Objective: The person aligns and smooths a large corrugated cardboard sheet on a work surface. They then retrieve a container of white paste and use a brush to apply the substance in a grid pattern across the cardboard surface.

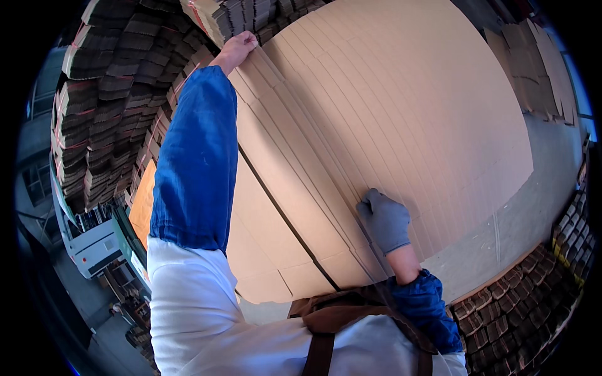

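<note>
A worker in a white shirt and blue sleeve covers steadies a tall stack of flat, slotted brown corrugated cardboard sheets (401, 113). The bare left hand (237, 49) curls over the stack's far edge, gripping it. The right hand (384, 220), in a grey glove, lies nearly flat on the near edge, fingers bent, holding nothing. The sheets look squared but unbound. Bundles of strapped folded cardboard (106, 106) rise left of the stack.

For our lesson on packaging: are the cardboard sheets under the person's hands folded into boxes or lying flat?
Flat. The cardboard sheets lie spread in one overlapping layer, with the left hand at their far edge and the gloved right hand resting on top.
</note>
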### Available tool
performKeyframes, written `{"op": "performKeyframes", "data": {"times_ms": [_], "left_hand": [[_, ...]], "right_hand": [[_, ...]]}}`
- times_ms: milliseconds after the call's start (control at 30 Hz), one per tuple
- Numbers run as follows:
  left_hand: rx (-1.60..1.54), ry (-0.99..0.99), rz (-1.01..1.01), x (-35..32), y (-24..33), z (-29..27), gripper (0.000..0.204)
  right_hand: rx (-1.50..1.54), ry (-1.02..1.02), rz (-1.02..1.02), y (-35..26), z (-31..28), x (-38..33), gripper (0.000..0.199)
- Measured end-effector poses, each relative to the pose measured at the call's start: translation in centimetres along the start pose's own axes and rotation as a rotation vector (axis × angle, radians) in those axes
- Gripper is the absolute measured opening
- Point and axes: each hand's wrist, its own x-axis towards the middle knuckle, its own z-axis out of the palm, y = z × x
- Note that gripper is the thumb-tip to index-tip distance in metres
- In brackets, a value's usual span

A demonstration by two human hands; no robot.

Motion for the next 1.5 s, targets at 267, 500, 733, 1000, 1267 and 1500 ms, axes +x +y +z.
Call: {"op": "performKeyframes", "data": {"times_ms": [267,500,733,1000,1267,1500], "left_hand": [[0.178,0.063,-0.051,-1.2,0.9,-0.6,0.023],[0.212,0.272,0.32,-12.9,9.6,6.9,0.02],[0.115,-0.095,0.634,-33.0,14.1,16.6,0.042],[0.107,-0.06,0.624,-33.1,13.1,18.0,0.051],[0.144,-0.029,0.627,-33.3,12.8,17.9,0.054],[0.217,0.019,0.705,-32.2,12.9,19.1,0.056]], "right_hand": [[-0.025,-0.01,-0.001,-0.8,-0.2,0.0,0.022],[-0.048,-0.056,0.066,-0.4,-0.9,0.2,0.025],[-0.063,-0.088,-0.012,0.0,-0.9,0.7,0.025],[-0.265,0.262,-0.229,-0.1,-1.5,2.4,0.043],[-0.236,0.335,-0.362,1.2,1.5,2.8,0.055],[-0.192,0.324,-0.412,3.2,0.7,2.6,0.055]]}}
